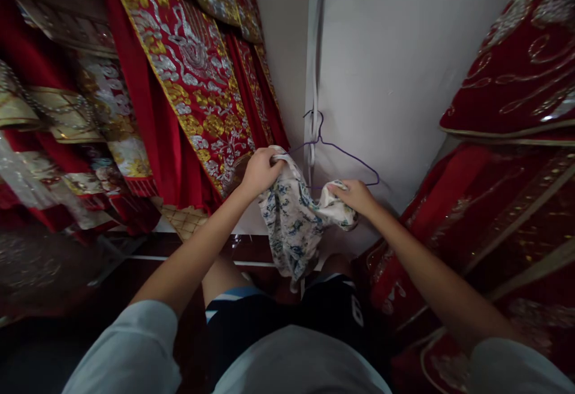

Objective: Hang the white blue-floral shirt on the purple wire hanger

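"Two bare hands are on that floral garment (296, 220), which hangs in front of the wall (372, 52), over a dark floor (251, 247). How do they hold it?"

"From the head view, the left hand (263, 172) pinches the cloth near its upper edge, where one arm of the purple hanger (319, 139) runs into the fabric. The right hand (354, 197) pinches a gathered bunch lower down, just beside the hanger's other end, which is bare."

"What could go wrong?"

"I'd say the cloth could slide off the covered end if the left pinch loosened, since the hanger looks thin and smooth. A hard tug from the right hand could strain the fabric or twist the hanger round. Whether its hook is caught on the white pipe (314, 52) or merely sits in front of it, I can't tell."

"And the room?"

"Dim and tight. The wall is pale and plain, the floor glossy and reddish. A red embroidered robe (188, 58), worked in gold and silver, hangs close on the left, and a dark red costume (507, 76) with looping trim crowds the right. An elbow swung wide could brush that stitching, as there seems little space between."
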Motion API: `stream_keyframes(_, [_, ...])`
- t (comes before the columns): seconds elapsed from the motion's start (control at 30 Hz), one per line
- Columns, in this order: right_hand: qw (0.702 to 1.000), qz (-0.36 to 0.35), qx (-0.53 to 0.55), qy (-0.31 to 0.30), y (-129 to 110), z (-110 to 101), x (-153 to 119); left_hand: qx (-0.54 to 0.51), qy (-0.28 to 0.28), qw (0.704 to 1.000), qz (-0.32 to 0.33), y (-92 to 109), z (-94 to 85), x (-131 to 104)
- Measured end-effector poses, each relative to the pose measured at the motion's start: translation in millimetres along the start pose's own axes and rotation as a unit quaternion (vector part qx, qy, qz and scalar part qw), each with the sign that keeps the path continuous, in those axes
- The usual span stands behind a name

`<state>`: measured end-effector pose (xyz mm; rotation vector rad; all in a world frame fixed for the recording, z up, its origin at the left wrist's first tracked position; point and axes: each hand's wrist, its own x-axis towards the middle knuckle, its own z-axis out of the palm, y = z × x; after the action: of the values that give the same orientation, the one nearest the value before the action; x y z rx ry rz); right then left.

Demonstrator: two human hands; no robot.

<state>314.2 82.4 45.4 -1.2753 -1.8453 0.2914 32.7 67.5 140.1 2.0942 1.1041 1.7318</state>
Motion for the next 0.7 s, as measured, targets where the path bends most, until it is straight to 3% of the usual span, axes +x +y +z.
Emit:
stream_keyframes(0.1, [1.000,-0.022,-0.001,-0.005,-11,0,-8,-0.001,0.013,1.000,0.023,-10,10.5,14])
stream_keyframes(0.23, [0.995,-0.061,0.078,0.001,-8,-20,-22,0.164,-0.094,0.980,0.065,-30,8.3,21])
stream_keyframes(0.33, [0.993,-0.067,0.063,0.071,5,-43,-27,0.264,-0.143,0.950,0.090,-35,2.5,21])
stream_keyframes(0.43, [0.981,0.007,0.016,0.193,20,-62,-21,0.293,-0.153,0.939,0.098,-32,1.1,20])
stream_keyframes(0.47, [0.977,0.032,0.003,0.208,23,-66,-17,0.298,-0.155,0.937,0.098,-30,1.2,19])
stream_keyframes(0.6, [0.985,0.092,-0.033,0.142,25,-79,-7,0.308,-0.131,0.937,0.097,-32,-3.3,20])
stream_keyframes(0.7, [0.978,0.139,0.057,0.147,17,-89,-7,0.249,-0.069,0.961,0.099,-49,-14.0,25])
